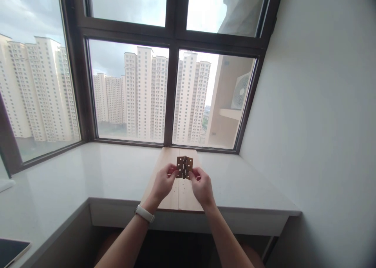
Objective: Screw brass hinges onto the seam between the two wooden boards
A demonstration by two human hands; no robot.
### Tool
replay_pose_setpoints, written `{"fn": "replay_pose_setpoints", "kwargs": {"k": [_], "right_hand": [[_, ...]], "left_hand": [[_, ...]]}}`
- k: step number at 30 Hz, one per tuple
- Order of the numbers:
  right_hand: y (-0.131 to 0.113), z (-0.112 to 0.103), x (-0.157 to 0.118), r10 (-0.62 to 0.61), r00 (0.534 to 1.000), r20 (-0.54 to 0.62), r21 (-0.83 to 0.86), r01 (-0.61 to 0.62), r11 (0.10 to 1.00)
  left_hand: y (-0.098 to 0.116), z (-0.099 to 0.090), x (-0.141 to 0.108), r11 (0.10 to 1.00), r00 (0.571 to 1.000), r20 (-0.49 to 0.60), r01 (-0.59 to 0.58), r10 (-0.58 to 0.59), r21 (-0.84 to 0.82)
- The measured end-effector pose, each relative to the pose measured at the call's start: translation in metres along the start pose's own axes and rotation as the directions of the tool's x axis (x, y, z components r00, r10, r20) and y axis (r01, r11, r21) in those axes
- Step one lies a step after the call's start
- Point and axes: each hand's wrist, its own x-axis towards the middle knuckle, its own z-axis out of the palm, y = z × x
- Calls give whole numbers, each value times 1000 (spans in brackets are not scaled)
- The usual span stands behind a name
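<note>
Around the brown metal hinge [184, 167] as clock centre, a dark flat object [11, 253] lies far out at 8 o'clock, and a pale wristband [145, 214] sits nearer in at 7 (any print on it is too small to read). The left hand [163, 184], at 8, pinches one leaf between thumb and fingers; the right hand [202, 186], at 4, pinches the other. The hinge is held upright, leaves spread, above two pale wooden boards [169, 200] laid side by side, dotted with small holes at 6. The boards rest on a white sill [117, 174], reaching towards the brown window frame [170, 84] at 12. Beyond it, an air-conditioner unit [241, 91] sits at 1, any label too small to make out, and tall cream towers [143, 92] rise at 11.
</note>
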Motion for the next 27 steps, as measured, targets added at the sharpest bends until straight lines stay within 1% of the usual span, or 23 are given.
{"fn": "replay_pose_setpoints", "kwargs": {"k": [2,5,7,9,11,13,14,16,18,20,22,24,25,27], "right_hand": [[-13,-10,15,9,1000,15,97,-11,995],[-27,-24,33,24,995,99,254,-49,966],[-33,-30,39,30,984,174,348,-90,933],[-38,-34,43,41,961,273,432,-161,887],[-40,-34,43,36,931,362,503,-228,833],[-41,-34,42,23,920,391,547,-252,799],[-41,-33,42,22,929,369,552,-238,799],[-40,-32,39,34,962,270,521,-175,836],[-43,-30,34,38,990,133,440,-93,893],[-49,-24,26,13,1000,7,321,-14,947],[-58,-14,16,-53,993,-108,155,70,985],[-67,-4,7,-147,960,-239,-28,145,989],[-70,-1,4,-183,948,-259,-73,169,983],[-72,0,2,-195,946,-259,-85,179,980]], "left_hand": [[18,-5,10,997,1000,12,-3,4,-77],[39,-12,19,968,996,81,40,-21,-246],[51,-15,21,923,987,158,91,-34,-375],[61,-16,20,860,971,237,151,-36,-487],[68,-15,17,814,959,282,189,-33,-549],[72,-15,14,813,959,281,188,-31,-551],[73,-15,13,833,966,256,165,-29,-529],[75,-15,11,894,985,170,89,-14,-440],[77,-15,9,961,998,55,-14,30,-277],[81,-10,5,991,991,-59,-121,117,-60],[86,-3,0,970,963,-146,-208,225,123],[90,5,-5,937,934,-185,-262,306,230],[92,8,-6,930,927,-193,-272,322,248],[91,9,-6,943,934,-196,-257,298,210]]}}
